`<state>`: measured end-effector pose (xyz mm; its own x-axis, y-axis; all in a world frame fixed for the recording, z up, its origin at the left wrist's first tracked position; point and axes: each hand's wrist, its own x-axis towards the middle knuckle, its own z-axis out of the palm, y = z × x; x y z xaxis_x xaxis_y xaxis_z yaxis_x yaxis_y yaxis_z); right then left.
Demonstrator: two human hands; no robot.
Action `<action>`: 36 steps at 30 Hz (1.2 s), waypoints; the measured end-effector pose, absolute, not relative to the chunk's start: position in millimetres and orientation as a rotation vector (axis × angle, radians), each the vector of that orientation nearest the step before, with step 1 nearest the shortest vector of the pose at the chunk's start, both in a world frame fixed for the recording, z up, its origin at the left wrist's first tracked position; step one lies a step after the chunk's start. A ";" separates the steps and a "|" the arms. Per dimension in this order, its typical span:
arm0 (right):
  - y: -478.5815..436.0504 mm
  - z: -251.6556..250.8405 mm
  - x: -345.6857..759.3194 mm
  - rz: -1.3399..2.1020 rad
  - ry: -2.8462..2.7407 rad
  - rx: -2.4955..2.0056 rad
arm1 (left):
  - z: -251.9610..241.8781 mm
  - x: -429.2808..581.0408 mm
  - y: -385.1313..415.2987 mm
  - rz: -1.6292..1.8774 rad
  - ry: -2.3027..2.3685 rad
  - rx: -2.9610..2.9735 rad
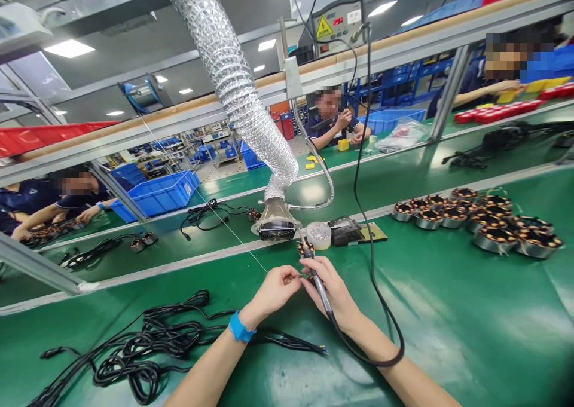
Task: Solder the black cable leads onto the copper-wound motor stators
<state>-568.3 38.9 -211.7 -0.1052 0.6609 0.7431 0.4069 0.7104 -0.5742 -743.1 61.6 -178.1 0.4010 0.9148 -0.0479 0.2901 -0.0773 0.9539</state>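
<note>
My right hand point(329, 287) is closed around a soldering iron point(321, 288), whose tip points up and away beside the fume hood. Close to it, my left hand point(278, 288) is pinched; a thin solder wire point(244, 242) runs down to it from the upper left. A small dark piece shows at the left fingertips, too small to name. Just beyond the hands sits a motor stator point(306, 250) with copper windings, partly covered by the iron. A blue band point(241, 327) circles my left wrist.
A fume hood point(275, 222) hangs on a silver duct point(233, 66). Right of it are a round pale tub point(318, 236) and a dark iron stand point(345, 230). Black cables point(152, 341) lie front left, several stators point(495, 238) right. Co-workers sit across the bench.
</note>
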 end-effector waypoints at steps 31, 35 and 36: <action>22.4 -212.7 -561.6 0.332 -1.702 -0.994 | -183.4 -743.9 66.4 0.729 1.110 1.333; 25.2 -216.4 -564.7 0.356 -1.641 -1.027 | -182.9 -743.1 65.5 0.738 1.104 1.292; 26.1 -217.9 -565.7 0.359 -1.632 -1.041 | -182.9 -742.8 65.1 0.739 1.100 1.283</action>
<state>-565.7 26.1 -217.9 0.0004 0.7762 0.6305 0.4404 0.5660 -0.6969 -742.8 65.1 -182.9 0.3447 0.9125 -0.2204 0.1410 0.1818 0.9732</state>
